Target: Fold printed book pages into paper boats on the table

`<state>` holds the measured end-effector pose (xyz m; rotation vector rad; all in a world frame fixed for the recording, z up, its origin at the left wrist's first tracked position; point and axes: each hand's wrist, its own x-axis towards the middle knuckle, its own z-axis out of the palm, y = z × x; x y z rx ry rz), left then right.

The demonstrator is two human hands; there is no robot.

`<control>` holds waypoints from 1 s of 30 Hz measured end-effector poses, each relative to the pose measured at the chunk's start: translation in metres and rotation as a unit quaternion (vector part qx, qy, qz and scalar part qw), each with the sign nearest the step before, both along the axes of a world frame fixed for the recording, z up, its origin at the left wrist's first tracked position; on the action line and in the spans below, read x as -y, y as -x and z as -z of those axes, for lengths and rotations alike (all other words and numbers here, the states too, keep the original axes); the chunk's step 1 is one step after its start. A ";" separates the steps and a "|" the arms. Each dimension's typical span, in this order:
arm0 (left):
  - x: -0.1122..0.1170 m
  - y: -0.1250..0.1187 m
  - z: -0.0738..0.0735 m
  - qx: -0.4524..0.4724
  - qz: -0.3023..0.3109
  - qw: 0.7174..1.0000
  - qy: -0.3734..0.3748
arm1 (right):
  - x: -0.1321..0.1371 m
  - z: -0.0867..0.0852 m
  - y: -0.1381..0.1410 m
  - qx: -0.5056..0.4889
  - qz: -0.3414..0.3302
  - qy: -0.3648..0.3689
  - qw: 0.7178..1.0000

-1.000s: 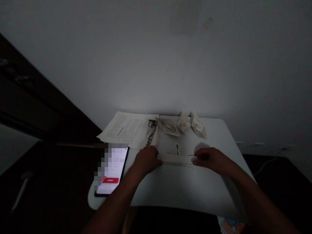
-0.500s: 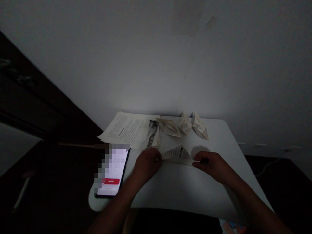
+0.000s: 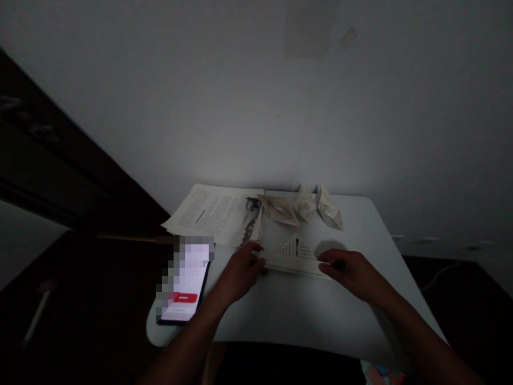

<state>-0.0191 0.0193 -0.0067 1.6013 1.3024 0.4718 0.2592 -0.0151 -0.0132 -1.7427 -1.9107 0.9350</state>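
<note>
A folded sheet of printed paper (image 3: 296,263), with a triangular peak above a long band along its bottom, lies low over the table between my hands. My left hand (image 3: 243,270) is at its left end; thumb and forefinger are apart, with the thumb close to the paper's corner. At the right end my right hand (image 3: 347,270) has thumb and forefinger closed on the paper's edge. Behind it stand folded paper boats: one wide and low (image 3: 279,209), one in the middle (image 3: 305,206) and one at the right (image 3: 330,209).
Loose printed pages (image 3: 208,214) are stacked at the back left of the white table (image 3: 288,315). A lit phone (image 3: 182,307) lies near the left edge, partly blurred out. A wall (image 3: 256,107) rises right behind the table.
The folded paper has come down and turned, so its bottom band now shows wider toward me. My left fingers have spread from their pinch; my right hand has hardly moved.
</note>
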 end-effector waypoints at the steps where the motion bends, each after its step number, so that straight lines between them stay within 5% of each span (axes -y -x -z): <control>1: 0.001 0.000 -0.001 -0.018 0.000 1.000 -0.006 | 0.000 0.000 0.001 0.010 -0.001 -0.005 1.000; 4: 0.005 -0.004 -0.004 -0.140 -0.004 0.987 -0.076 | 0.001 0.000 0.005 0.070 -0.009 -0.045 0.996; 8: 0.019 -0.013 0.000 -0.312 -0.017 0.927 -0.209 | 0.011 0.002 0.019 0.195 -0.007 -0.213 0.957; 14: 0.046 -0.034 0.020 -0.221 0.130 0.851 -0.458 | 0.043 0.021 0.056 0.219 -0.053 -0.340 0.913; 25: 0.054 -0.040 0.045 -0.254 0.179 0.818 -0.485 | 0.053 0.037 0.079 0.283 -0.054 -0.303 0.908; 30: 0.058 -0.040 0.045 -0.263 0.164 0.809 -0.499 | 0.055 0.042 0.082 0.306 -0.044 -0.282 0.908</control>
